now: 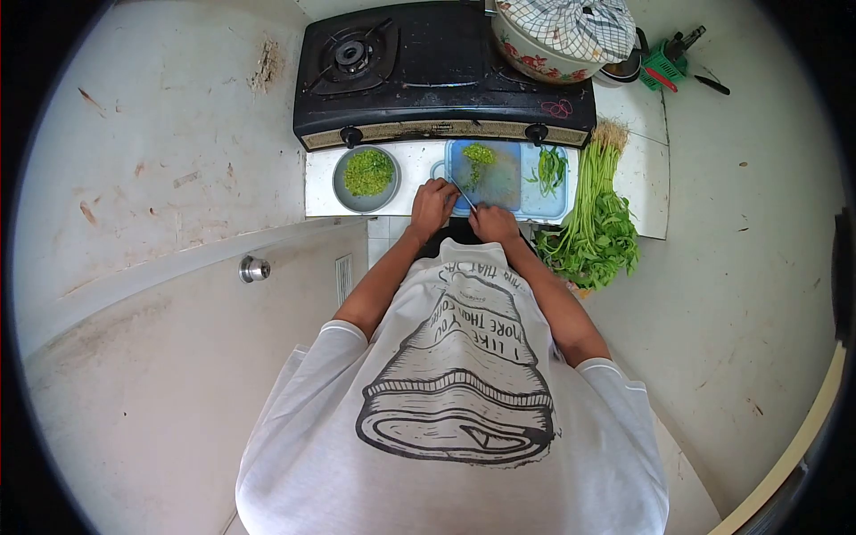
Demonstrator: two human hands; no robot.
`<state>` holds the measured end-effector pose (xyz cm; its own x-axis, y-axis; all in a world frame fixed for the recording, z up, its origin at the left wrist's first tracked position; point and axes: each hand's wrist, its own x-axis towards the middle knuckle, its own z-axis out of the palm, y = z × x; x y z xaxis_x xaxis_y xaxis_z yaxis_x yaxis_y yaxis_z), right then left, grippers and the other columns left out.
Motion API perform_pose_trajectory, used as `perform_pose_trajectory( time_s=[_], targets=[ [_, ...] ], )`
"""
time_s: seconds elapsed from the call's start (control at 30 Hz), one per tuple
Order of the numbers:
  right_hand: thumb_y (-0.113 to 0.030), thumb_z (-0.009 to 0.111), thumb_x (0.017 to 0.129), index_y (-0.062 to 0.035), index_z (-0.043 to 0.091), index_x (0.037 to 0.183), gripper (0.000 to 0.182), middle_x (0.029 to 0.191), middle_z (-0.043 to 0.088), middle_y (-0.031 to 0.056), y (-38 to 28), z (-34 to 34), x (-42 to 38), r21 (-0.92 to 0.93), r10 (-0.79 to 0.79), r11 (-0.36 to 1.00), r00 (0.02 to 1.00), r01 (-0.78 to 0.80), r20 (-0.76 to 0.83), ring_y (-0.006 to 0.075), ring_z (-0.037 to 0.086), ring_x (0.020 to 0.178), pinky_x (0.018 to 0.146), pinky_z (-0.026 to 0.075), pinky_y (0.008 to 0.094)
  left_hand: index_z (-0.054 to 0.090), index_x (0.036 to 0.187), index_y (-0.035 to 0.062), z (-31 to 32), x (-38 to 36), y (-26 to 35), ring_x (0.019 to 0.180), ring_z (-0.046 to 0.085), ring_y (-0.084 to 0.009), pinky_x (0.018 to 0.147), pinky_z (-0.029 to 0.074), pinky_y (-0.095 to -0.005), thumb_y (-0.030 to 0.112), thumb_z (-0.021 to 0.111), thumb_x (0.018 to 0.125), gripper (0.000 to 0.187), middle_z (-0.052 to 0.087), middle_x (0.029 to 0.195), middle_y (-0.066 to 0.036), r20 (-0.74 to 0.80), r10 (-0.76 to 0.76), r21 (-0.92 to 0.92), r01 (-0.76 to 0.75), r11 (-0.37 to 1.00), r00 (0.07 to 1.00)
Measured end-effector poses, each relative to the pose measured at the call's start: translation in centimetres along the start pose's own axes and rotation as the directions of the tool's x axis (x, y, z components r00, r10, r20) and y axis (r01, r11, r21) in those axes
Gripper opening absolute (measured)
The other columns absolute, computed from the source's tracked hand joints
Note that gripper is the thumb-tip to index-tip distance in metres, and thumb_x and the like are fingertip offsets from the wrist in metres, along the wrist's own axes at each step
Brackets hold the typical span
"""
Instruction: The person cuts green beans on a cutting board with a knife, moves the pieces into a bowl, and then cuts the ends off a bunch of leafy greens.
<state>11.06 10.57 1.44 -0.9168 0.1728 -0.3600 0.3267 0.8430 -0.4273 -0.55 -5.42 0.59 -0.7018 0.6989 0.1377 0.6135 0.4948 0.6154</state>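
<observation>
My right hand [495, 223] is closed around the handle of a knife [463, 194] at the near edge of a blue cutting board [510, 192]. The blade slants up and left across the board. At the board's left edge, near the knife's tip, the fingers of my left hand [433, 205] are curled together; what they hold, if anything, is hidden. Chopped green stems [478, 154] lie in a small heap beyond the blade, with a few bits trailing toward it. Cut leafy greens [549, 169] rest at the right side of the board, on a light blue tray [562, 209].
A grey bowl [337, 183] of chopped greens stands left of the board. Behind is a black gas stove [437, 67] carrying a flowered pot [544, 62]. A big bunch of leafy greens with roots [599, 196] hangs over the counter edge. A green basket [664, 62] holds utensils at the back right.
</observation>
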Motion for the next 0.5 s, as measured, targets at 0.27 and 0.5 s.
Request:
perform_pose_trajectory(
  time_s=[0.27,0.5],
  targets=[
    [-0.039,0.056,0.098,-0.0022,0.07,0.096,0.039,0.082,0.071,0.0276,0.61,0.58,-0.13,0.021,0.013,1.0,1.0,-0.013,-0.026,0.0456,0.072,0.08,0.075,0.059,0.0562,0.077,0.09,0.0072,0.15,-0.48,0.29,0.084,0.065,-0.0299,0.08,0.052,-0.0413,0.011,0.073,0.084,0.008,0.071,0.089,-0.009,-0.054,-0.112,-0.146,0.103,0.984,0.992],
    [-0.039,0.057,0.098,-0.0024,0.07,0.096,0.039,0.08,0.071,0.027,0.68,0.04,-0.47,0.018,0.0,1.0,1.0,0.0,-0.009,0.0458,0.072,0.079,0.073,0.059,0.0569,0.077,0.091,0.0065,0.2,-0.16,0.56,0.079,0.066,-0.0257,0.076,0.054,-0.0379,0.01,0.073,0.082,0.01,0.071,0.089,-0.009,-0.015,-0.217,-0.22,0.209,0.953,0.976]
  ],
)
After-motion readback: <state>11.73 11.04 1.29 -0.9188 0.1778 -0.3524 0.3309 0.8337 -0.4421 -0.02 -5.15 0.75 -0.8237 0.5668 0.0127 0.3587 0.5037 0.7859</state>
